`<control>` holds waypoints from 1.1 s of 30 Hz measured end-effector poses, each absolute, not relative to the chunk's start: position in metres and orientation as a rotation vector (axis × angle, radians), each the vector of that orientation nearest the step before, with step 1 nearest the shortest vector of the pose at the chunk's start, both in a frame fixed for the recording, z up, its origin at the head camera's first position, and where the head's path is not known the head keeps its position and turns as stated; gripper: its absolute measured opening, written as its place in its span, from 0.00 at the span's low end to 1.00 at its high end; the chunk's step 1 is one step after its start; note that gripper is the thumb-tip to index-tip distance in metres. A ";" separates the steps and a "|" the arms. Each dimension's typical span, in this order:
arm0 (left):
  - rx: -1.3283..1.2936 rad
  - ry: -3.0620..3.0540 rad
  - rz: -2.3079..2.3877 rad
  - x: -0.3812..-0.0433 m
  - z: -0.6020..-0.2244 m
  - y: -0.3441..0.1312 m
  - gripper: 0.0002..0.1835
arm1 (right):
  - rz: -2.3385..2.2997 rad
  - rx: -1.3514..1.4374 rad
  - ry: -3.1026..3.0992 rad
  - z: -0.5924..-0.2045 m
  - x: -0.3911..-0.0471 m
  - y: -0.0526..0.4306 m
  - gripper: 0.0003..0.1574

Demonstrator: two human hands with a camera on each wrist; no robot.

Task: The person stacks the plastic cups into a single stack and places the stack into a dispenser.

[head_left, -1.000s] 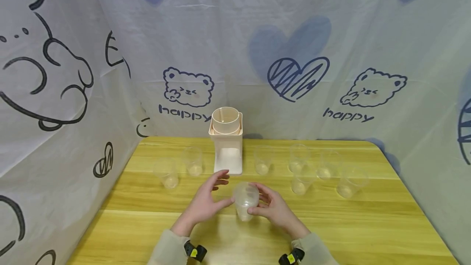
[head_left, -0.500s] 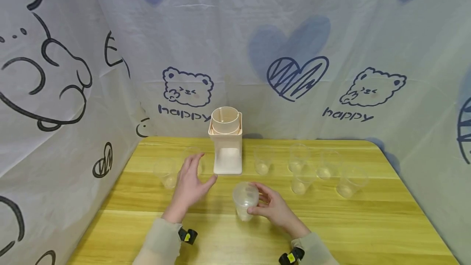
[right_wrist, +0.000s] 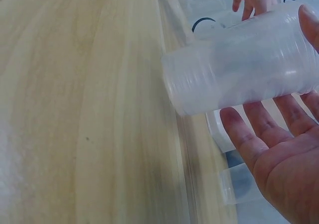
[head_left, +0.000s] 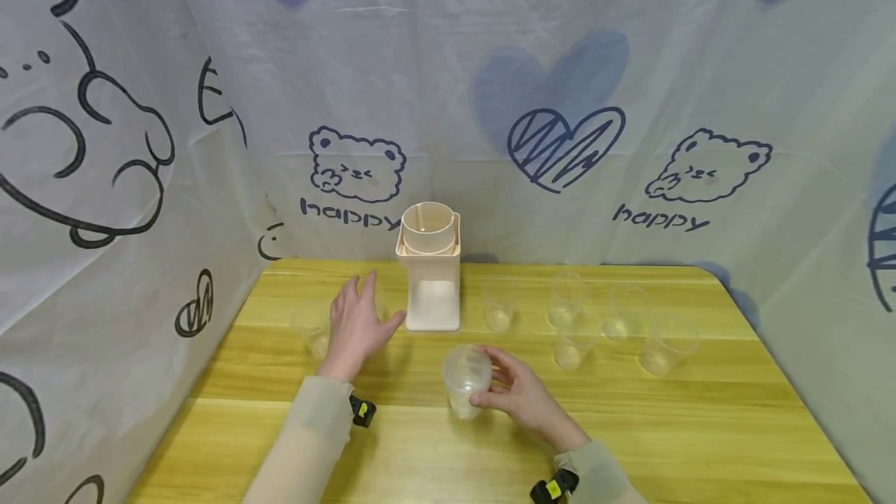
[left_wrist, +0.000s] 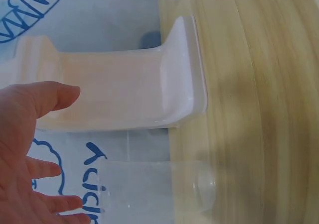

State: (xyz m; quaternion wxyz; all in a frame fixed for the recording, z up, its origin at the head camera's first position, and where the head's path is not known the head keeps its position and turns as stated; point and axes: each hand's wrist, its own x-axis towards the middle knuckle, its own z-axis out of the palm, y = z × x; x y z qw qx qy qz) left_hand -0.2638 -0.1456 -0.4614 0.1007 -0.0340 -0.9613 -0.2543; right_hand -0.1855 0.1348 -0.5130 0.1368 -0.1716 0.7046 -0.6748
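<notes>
My right hand (head_left: 521, 395) holds a stack of clear plastic cups (head_left: 463, 391) at the front middle of the table. In the right wrist view, the thumb and fingers lie on opposite sides of that stack (right_wrist: 234, 59). My left hand (head_left: 358, 327) reaches over the left side of the table, fingers spread and holding nothing. Close to its fingers is a single clear cup (left_wrist: 149, 191), mostly hidden behind the hand in the head view. Just right of the left thumb stands a cream-coloured holder (head_left: 434, 271) with a round cup-like top.
Another clear cup (head_left: 318, 341) stands at the far left, partly behind the left hand. Right of the holder, several clear cups stand spread out, among them one near cup (head_left: 499, 313) and one far-right cup (head_left: 659, 356). A printed cloth (head_left: 448, 99) hangs behind the wooden table (head_left: 700, 426).
My left hand has left the stack, moving left and away from me to the single cup beside the holder. The right hand and its stack have stayed in place.
</notes>
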 end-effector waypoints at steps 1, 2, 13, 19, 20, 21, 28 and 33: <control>-0.096 -2.851 -0.753 -0.266 -0.462 -0.145 0.50 | -1.952 -0.501 2.040 -0.513 -0.186 0.135 0.48; -0.091 -2.860 -0.760 -0.269 -0.463 -0.145 0.50 | -1.952 -0.504 2.041 -0.513 -0.186 0.134 0.48; -0.069 -2.905 -0.735 -0.280 -0.472 -0.146 0.49 | -1.959 -0.482 2.023 -0.513 -0.187 0.134 0.48; -0.105 -2.925 -0.681 -0.282 -0.476 -0.149 0.45 | -1.969 -0.482 2.012 -0.513 -0.186 0.134 0.49; -0.113 -2.932 -0.673 -0.282 -0.477 -0.150 0.44 | -1.970 -0.483 2.012 -0.513 -0.186 0.134 0.49; -0.120 -2.939 -0.666 -0.282 -0.478 -0.150 0.43 | -1.972 -0.482 2.010 -0.512 -0.186 0.134 0.49; -0.171 -2.948 -0.638 -0.281 -0.482 -0.152 0.41 | -1.970 -0.469 1.999 -0.513 -0.186 0.134 0.48; -0.183 -2.939 -0.632 -0.279 -0.484 -0.150 0.40 | -1.966 -0.464 2.005 -0.513 -0.186 0.135 0.49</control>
